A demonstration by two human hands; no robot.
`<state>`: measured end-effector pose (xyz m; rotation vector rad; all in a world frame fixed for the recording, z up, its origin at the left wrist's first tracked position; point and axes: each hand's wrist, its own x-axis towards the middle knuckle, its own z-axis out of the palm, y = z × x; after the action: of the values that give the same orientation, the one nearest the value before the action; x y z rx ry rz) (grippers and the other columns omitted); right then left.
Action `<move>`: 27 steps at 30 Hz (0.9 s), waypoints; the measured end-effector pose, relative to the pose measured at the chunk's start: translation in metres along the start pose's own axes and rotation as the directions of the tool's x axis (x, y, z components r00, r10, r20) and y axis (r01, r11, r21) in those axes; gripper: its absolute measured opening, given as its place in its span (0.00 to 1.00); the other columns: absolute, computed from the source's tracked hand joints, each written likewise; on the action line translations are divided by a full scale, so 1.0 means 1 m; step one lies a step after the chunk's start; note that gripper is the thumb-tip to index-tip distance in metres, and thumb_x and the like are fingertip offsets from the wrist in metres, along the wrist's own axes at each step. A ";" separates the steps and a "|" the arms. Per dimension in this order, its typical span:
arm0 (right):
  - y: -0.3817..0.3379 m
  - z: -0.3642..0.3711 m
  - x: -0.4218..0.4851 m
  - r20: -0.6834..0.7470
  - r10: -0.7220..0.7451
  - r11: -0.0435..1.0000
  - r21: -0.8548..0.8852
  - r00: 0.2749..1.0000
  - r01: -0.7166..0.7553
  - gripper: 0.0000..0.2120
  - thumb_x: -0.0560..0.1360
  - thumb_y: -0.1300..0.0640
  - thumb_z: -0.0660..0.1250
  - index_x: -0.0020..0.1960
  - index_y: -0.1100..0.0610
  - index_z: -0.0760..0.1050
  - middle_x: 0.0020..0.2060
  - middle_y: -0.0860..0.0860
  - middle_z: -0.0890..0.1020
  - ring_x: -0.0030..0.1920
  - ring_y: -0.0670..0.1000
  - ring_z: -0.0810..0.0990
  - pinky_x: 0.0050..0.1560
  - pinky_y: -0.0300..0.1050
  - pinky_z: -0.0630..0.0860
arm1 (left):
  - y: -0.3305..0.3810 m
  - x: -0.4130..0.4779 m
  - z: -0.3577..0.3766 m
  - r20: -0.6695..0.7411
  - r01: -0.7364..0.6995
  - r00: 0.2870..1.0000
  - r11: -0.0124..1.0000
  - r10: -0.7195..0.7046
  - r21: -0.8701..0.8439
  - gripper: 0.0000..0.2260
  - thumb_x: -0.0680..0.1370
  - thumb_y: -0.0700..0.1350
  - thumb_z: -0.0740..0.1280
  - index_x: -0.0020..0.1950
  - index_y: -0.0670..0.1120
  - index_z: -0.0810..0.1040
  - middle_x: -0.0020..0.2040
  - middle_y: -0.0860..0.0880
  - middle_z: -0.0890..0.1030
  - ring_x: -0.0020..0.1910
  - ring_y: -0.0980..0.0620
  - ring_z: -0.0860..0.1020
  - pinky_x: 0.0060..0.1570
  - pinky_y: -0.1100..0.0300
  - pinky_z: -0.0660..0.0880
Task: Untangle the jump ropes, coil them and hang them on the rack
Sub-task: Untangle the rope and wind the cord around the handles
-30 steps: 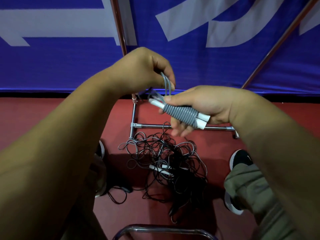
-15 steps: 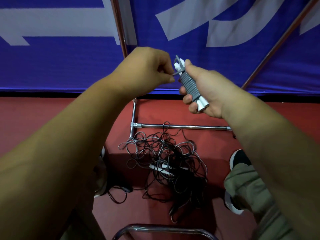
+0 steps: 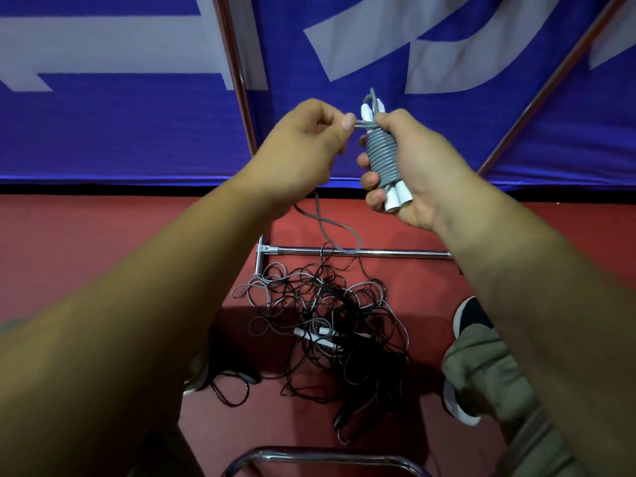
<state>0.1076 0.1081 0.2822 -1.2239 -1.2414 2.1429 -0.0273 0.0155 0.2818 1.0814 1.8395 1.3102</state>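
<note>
My right hand is curled around the coiled gray jump rope, holding its white handles upright against the blue banner. My left hand is tightly curled and pinches the cord at the coil's top. The tangled ropes lie on the floor by the rack bar. Compared with half a second ago, the bundle stands straighter, and a gray strand now trails beneath my left hand.

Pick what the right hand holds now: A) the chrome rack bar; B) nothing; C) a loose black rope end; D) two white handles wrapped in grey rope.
D: the right hand grips the white handles, which are bound together by the coiled grey rope; the left hand pinches a strand of it.
</note>
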 end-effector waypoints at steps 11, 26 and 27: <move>-0.001 -0.007 0.003 0.058 0.043 0.987 0.153 0.997 -0.052 0.18 0.86 0.45 0.62 0.56 0.58 0.82 0.41 0.54 0.85 0.37 0.52 0.83 0.47 0.51 0.79 | 0.005 -0.021 0.015 0.191 -0.277 0.960 0.787 0.204 0.551 0.49 0.62 0.72 0.79 0.78 0.57 0.67 0.63 0.58 0.71 0.53 0.65 0.75 0.50 0.75 0.66; 0.004 -0.002 0.006 -0.044 0.098 0.977 0.196 0.994 -0.088 0.14 0.87 0.48 0.62 0.57 0.58 0.79 0.37 0.53 0.80 0.35 0.50 0.79 0.34 0.44 0.80 | 0.002 -0.028 0.022 0.179 -0.338 0.935 0.619 0.305 0.709 0.36 0.73 0.70 0.72 0.75 0.52 0.73 0.52 0.57 0.84 0.50 0.55 0.82 0.47 0.52 0.80; 0.005 -0.002 0.007 -0.052 0.100 0.979 0.185 0.994 -0.089 0.14 0.87 0.48 0.62 0.57 0.58 0.78 0.37 0.53 0.81 0.35 0.51 0.80 0.36 0.45 0.80 | 0.000 -0.029 0.022 0.188 -0.347 0.932 0.609 0.311 0.713 0.35 0.74 0.70 0.71 0.75 0.51 0.72 0.52 0.56 0.84 0.50 0.53 0.82 0.48 0.51 0.80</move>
<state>0.1061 0.1111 0.2743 -1.2813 -0.9548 2.2129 0.0052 -0.0001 0.2760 1.9391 2.2766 0.6530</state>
